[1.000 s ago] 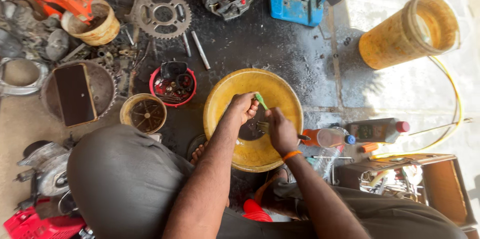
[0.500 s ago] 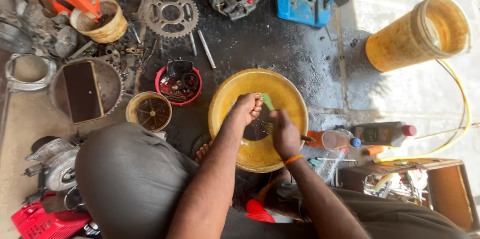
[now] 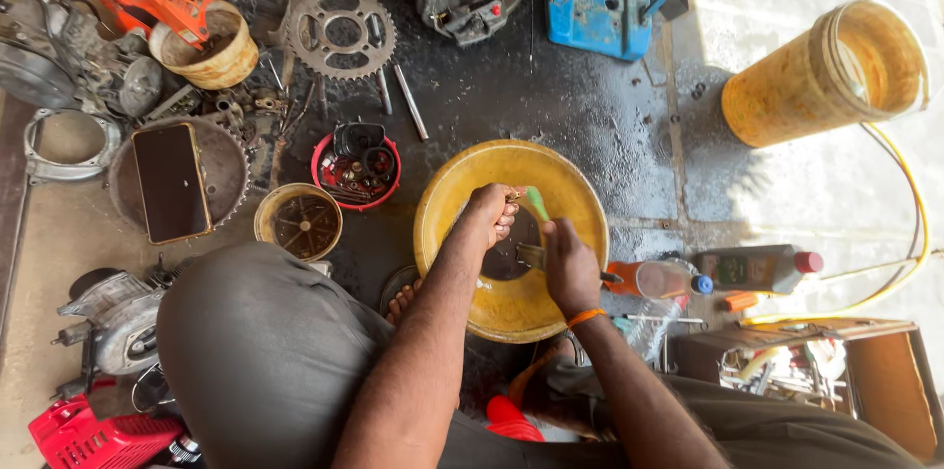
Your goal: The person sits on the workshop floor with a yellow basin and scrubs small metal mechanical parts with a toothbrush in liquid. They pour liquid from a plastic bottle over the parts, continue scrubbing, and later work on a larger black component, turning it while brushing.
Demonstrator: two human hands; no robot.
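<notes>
Both hands meet over the yellow basin [image 3: 442, 233]: the left hand [image 3: 489, 215] grips a small dark part above the murky liquid, the right hand [image 3: 568, 267] clamps a green brush [image 3: 537, 204] against it. Slick fingers could drop the part; a jolt could splash the red tray [image 3: 324, 162] and bottles [image 3: 757, 269] nearby

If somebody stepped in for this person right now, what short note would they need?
Left hand: over the yellow basin, closed on a small dark part that is hard to make out.
Right hand: gripping a green-handled brush, bristle end down at the part.
The basin sits on the oily floor between the knees, with dark liquid at its middle.
Nearby: red bowl of small parts, sprocket, bottles to the right.
Done: scrubbing under way. Left: cannot tell how clean the part is.
</notes>
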